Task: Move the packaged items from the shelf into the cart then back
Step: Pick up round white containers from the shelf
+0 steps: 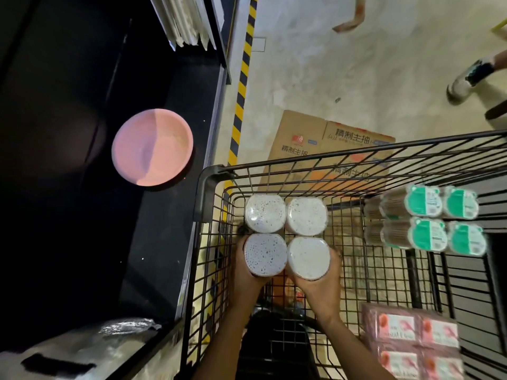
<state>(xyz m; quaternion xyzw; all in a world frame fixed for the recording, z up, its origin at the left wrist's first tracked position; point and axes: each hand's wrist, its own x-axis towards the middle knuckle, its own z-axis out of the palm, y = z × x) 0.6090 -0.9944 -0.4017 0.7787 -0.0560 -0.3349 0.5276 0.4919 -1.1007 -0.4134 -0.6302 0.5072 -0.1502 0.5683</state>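
Note:
A shrink-wrapped pack of clear tubs (286, 237) with white lids, seen from above, is inside the black wire cart (211, 174) near its left front corner. My left hand (244, 272) grips the pack's near-left tub. My right hand (321, 286) grips the near-right tub. A pack of green-lidded tubs (428, 220) lies on its side at the cart's right. A pink wrapped pack (411, 341) lies in the cart's near right. The dark shelf (153, 242) stands to the left of the cart.
A pink round plate (152, 146) lies on the dark shelf. Wrapped goods (82, 349) sit at the shelf's near end. A flattened cardboard box (329, 149) lies on the floor beyond the cart. Yellow-black tape (241, 86) runs along the shelf. Another person's shoe (469, 78) is at far right.

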